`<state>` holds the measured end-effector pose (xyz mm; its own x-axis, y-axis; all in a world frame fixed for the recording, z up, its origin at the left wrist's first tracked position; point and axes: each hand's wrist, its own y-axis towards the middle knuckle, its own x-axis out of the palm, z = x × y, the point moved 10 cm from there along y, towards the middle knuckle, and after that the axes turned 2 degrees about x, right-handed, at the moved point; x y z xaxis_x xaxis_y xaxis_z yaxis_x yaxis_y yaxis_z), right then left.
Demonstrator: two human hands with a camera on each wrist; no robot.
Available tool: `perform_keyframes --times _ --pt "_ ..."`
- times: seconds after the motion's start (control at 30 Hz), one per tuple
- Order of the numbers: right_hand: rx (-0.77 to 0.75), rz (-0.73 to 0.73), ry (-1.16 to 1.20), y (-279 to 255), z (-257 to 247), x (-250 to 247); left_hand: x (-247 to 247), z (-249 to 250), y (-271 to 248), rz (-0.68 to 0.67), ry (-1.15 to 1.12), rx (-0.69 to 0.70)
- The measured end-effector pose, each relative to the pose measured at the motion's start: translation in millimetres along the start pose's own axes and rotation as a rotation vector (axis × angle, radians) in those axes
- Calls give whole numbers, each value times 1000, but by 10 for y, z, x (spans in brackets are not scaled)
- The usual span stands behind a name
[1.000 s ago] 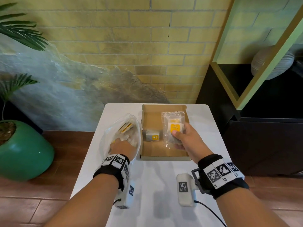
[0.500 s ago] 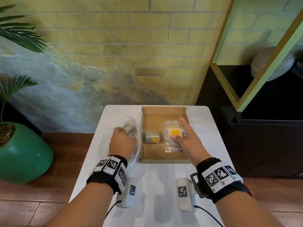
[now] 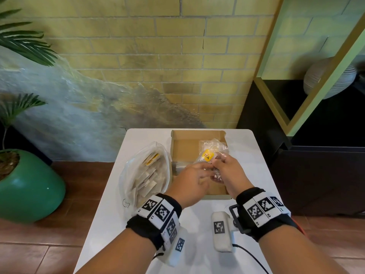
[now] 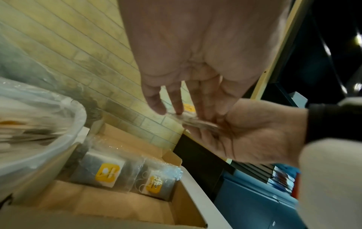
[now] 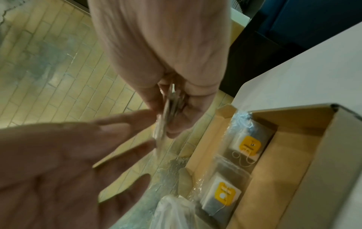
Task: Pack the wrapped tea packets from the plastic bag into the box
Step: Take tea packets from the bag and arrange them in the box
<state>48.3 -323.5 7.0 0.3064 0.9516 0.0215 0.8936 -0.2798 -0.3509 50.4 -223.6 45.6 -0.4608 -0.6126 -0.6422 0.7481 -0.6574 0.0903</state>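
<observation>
Over the open cardboard box (image 3: pixel 185 143) my two hands meet. My right hand (image 3: pixel 217 161) pinches a clear-wrapped tea packet (image 3: pixel 206 156) with a yellow tag between thumb and fingers; the right wrist view shows this packet (image 5: pixel 168 111) edge-on. My left hand (image 3: pixel 205 167) touches the packet with straight, spread fingers (image 5: pixel 125 117). Two wrapped packets (image 4: pixel 106 172) (image 4: pixel 154 182) lie side by side on the box floor. The plastic bag (image 3: pixel 142 175), left of the box, holds several more packets.
Box and bag sit on a small white table (image 3: pixel 197 224) against a brick wall. A green plant pot (image 3: pixel 25 184) stands on the floor to the left. A dark cabinet (image 3: pixel 316 175) stands close on the right.
My left hand has left the plastic bag and moved right to above the box. My right hand has lifted off the packet it laid in the box and now pinches a packet between the hands.
</observation>
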Motion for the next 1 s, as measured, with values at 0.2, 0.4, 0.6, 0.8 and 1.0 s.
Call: perform_keyframes --times 0.2,0.4,0.6,0.8,1.0 --pt "-100 -63 -150 77 90 -23 -169 -471 88 171 -238 -359" --pt "-144 -94 -256 145 84 37 119 -841 204 122 -411 -503" --pt "-79 -115 -312 233 279 70 272 -977 173 153 -365 -512" --pt "48 -95 -460 311 692 -2 437 -1113 111 106 -319 -507" --pt "85 -24 -541 369 828 -129 470 -1236 102 83 -243 -528"
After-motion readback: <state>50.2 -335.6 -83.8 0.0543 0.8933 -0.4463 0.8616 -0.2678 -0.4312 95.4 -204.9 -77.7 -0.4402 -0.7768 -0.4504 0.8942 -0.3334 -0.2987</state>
